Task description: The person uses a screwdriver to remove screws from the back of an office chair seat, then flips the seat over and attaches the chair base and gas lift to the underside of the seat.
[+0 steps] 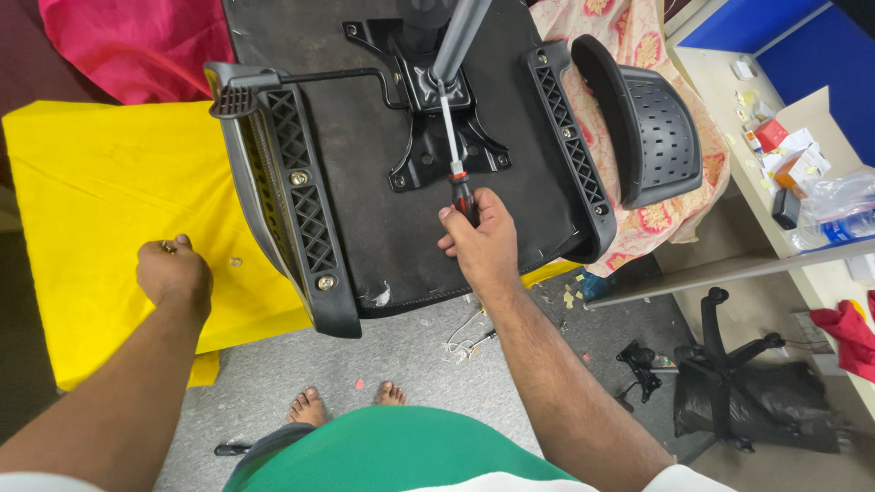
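An upturned black office chair seat [365,182] lies across a table covered in yellow cloth [100,210]. My right hand [478,241] grips a screwdriver [453,150] with a black and red handle, its long shaft pointing up at the metal mechanism plate [437,137] in the seat's middle. My left hand [173,273] rests as a fist on the yellow cloth, pinching a small brass-coloured screw. Another small metal piece [235,262] lies on the cloth just right of that hand. Black armrest brackets [301,210] run along both sides of the seat.
A black chair base [729,364] with castors lies on the grey floor at right. A desk [784,155] with boxes and a plastic bag stands at the right edge. Floral cloth [656,214] hangs behind the seat. My bare feet [351,401] stand below the table.
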